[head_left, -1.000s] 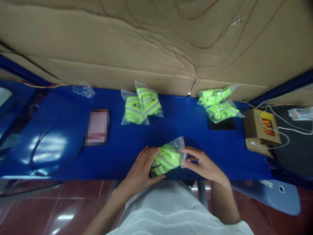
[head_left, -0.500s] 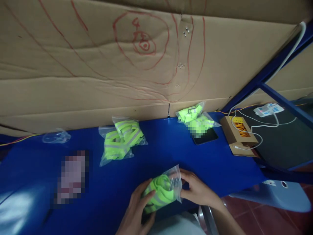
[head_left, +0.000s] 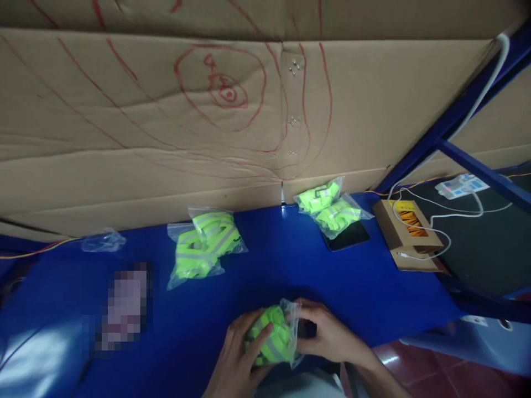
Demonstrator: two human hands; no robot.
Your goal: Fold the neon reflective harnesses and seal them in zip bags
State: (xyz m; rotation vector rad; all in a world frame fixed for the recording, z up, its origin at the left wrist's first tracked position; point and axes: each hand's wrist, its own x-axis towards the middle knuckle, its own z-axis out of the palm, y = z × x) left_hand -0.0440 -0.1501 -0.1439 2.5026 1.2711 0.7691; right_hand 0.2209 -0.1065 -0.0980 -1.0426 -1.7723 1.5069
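Observation:
A clear zip bag (head_left: 274,347) packed with neon yellow-green reflective straps is held just above the near edge of the blue table, in front of my body. My left hand (head_left: 243,354) wraps round its left side, thumb across the front. At the bag's right end, my right hand (head_left: 327,331) pinches the clear plastic by its mouth; some of the fingertips are hidden behind the plastic. Two similar bags (head_left: 203,243) lie overlapping further back to the left. Another pair of bags (head_left: 327,204) rests at the back right.
A dark phone (head_left: 349,236) lies partly under the back right bags. An open cardboard box (head_left: 390,232) with a white cable stands right of it. On the left are crumpled clear plastic (head_left: 103,241) and a blurred-out item (head_left: 126,307). A cardboard wall (head_left: 166,121) rises behind the table.
My view has tilted and shifted slightly. Both hands still hold the bag; its mouth end has folded in and stands more upright, close to my right fingers.

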